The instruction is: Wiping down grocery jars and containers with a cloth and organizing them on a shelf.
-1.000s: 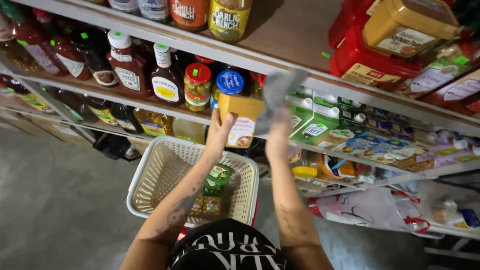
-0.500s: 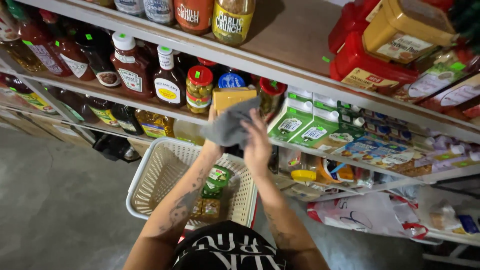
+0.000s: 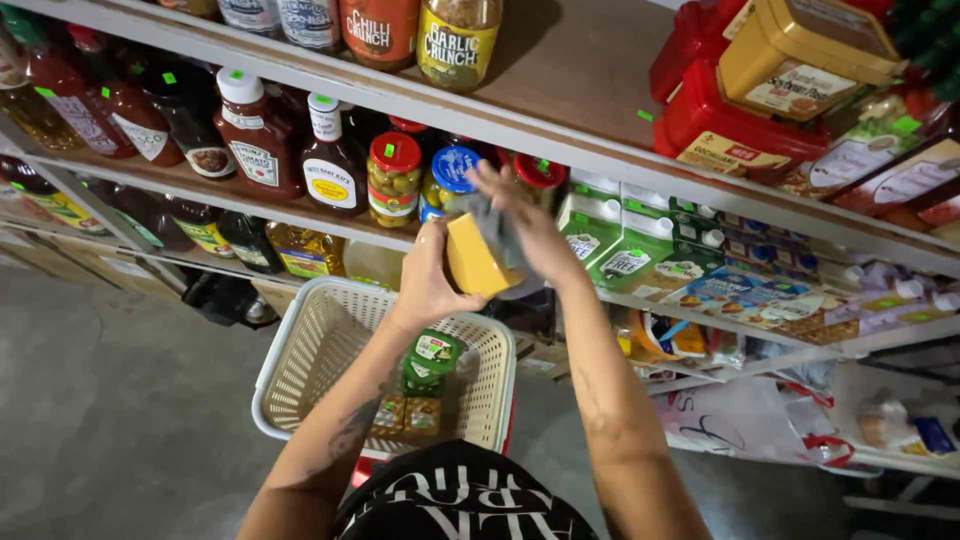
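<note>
grey concrete floor (image 3: 110, 400), stocked wooden shelves (image 3: 560, 70), white basket (image 3: 310, 350) below

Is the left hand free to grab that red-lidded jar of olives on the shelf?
Probably not right away. The left hand is gripping a yellow box, so it is occupied. The red-lidded jar stands close by at the shelf's front edge, with nothing in front of it.

light: dim, even | hands motion-blurred | edges wide-angle bent
</note>
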